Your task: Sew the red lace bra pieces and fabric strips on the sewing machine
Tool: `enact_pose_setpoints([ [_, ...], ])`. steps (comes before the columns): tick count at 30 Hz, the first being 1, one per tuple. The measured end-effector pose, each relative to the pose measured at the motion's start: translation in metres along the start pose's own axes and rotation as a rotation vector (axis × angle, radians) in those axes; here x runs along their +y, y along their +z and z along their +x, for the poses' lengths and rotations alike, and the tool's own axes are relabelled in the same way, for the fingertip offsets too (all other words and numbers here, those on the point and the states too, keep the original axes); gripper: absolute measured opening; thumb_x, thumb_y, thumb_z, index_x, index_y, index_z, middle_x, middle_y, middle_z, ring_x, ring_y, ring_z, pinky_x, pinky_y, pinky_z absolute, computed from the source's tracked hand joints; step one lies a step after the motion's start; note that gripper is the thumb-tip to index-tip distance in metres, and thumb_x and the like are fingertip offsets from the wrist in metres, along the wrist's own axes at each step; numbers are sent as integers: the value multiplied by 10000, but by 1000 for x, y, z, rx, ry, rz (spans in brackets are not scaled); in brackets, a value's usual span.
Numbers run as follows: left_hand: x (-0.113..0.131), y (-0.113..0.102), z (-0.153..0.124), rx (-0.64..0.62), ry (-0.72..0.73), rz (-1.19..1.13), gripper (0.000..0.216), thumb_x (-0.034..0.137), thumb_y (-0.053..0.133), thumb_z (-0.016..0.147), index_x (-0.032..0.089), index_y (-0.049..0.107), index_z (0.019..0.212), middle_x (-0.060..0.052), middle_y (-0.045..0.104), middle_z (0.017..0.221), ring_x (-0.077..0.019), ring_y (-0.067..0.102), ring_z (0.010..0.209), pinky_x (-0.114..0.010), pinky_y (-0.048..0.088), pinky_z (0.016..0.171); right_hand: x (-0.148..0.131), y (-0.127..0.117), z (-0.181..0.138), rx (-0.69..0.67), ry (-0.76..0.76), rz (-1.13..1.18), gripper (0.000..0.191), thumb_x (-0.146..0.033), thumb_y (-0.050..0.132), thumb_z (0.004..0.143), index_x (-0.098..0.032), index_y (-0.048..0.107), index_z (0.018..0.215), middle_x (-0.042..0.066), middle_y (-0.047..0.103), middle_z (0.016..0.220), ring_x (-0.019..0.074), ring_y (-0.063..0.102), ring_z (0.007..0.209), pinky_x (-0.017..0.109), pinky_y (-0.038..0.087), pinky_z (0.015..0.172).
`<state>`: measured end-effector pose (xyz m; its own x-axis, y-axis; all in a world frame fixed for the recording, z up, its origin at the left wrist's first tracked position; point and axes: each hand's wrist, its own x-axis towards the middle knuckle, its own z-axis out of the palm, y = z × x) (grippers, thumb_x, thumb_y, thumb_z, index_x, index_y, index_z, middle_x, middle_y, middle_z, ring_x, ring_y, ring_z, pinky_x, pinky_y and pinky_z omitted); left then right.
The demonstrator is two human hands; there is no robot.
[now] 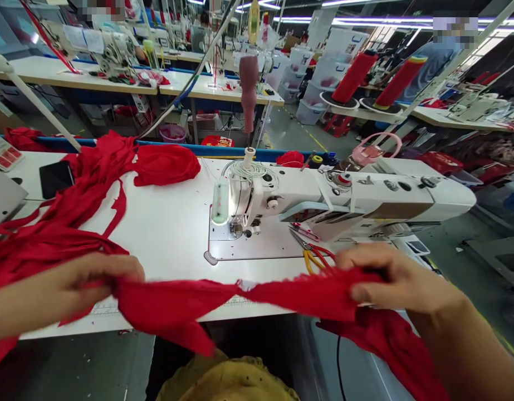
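A strip of red fabric [298, 295] stretches between my two hands, over the front edge of the sewing table. It narrows to a thin, frayed spot near the middle. My left hand [102, 278] is closed on its left end, slightly blurred. At the other end my right hand [386, 278] pinches the cloth, and a loose red length hangs below it over the table's edge. Behind the strip stands a white sewing machine [365, 195]. Scissors with red and yellow handles [313, 259] lie on its bed, near my right hand.
A heap of red fabric strips [73, 223] covers the table's left side, beside a black phone [56, 179]. Red thread cones [355, 75] stand at the back right. Beyond are other sewing tables [206, 86], plastic bins [315, 83] and a person in blue [432, 67].
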<state>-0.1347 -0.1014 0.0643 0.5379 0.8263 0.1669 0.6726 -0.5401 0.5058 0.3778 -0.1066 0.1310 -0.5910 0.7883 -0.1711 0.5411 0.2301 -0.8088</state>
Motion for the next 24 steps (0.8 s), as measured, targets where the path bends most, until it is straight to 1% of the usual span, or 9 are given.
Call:
enact_pose_setpoints([
  [2, -14, -10, 30, -263, -120, -45, 387, 249, 320, 961, 162, 692, 899, 55, 701, 801, -109, 677, 729, -211, 553, 687, 16, -3, 22, -38, 122, -123, 416, -604, 592, 884, -206, 645, 778, 3, 609, 698, 159, 567, 631, 265, 453, 569],
  [3, -16, -9, 44, -242, -159, 43, 396, 229, 312, 942, 157, 671, 790, 60, 654, 695, -108, 653, 644, -206, 540, 625, 25, 2, 36, -25, 171, -216, 391, -576, 581, 895, -200, 665, 834, 21, 643, 758, 186, 599, 688, 290, 490, 617],
  [7, 15, 44, 71, 230, -302, 377, 343, 129, 320, 935, 151, 652, 1021, -27, 661, 871, -203, 667, 782, -352, 554, 726, 55, 58, 74, 498, 221, -722, 305, -300, 547, 932, -149, 662, 1171, 171, 687, 1101, 327, 630, 1028, 518, 499, 938],
  [10, 62, 113, 61, 372, -131, 372, 229, 155, 427, 960, 188, 617, 1083, -81, 670, 992, -214, 652, 913, -348, 551, 820, 65, 104, 78, 504, -82, -658, 368, -164, 379, 986, -196, 650, 1232, 131, 676, 1170, 249, 634, 1081, 420, 522, 979],
  [12, 87, 150, 50, 376, 113, 338, 219, 125, 508, 939, 189, 602, 1127, -81, 673, 957, -215, 644, 890, -356, 550, 821, 69, 123, 76, 431, -174, -541, 410, -142, 338, 995, -234, 637, 1260, 98, 680, 1158, 213, 643, 1061, 368, 555, 940],
  [14, 97, 171, 41, 348, 138, 385, 261, 131, 534, 928, 199, 597, 1172, -95, 676, 989, -247, 644, 931, -407, 542, 852, 74, 131, 76, 400, -184, -471, 421, -145, 350, 992, -254, 612, 1302, 93, 674, 1180, 222, 629, 1084, 398, 556, 949],
  [17, 82, 171, 34, 257, 12, 479, 409, 81, 481, 903, 212, 579, 1278, -137, 665, 1124, -299, 635, 1055, -464, 525, 898, 80, 132, 79, 363, -160, -430, 424, -184, 404, 988, -265, 560, 1373, 102, 641, 1260, 248, 587, 1155, 477, 510, 1011],
  [20, 54, 146, 31, 192, -78, 614, 586, 19, 444, 862, 223, 513, 1406, -184, 632, 1259, -345, 639, 1101, -489, 526, 863, 80, 133, 82, 317, -123, -426, 449, -251, 482, 979, -252, 511, 1427, 116, 583, 1364, 274, 521, 1262, 521, 436, 1079],
  [24, 35, 106, 24, 296, -3, 718, 722, 41, 477, 893, 299, 331, 1552, -148, 578, 1415, -350, 615, 1215, -534, 475, 1005, 73, 140, 82, 280, -150, -444, 492, -301, 506, 986, -231, 460, 1471, 132, 514, 1452, 283, 445, 1355, 525, 379, 1130],
])
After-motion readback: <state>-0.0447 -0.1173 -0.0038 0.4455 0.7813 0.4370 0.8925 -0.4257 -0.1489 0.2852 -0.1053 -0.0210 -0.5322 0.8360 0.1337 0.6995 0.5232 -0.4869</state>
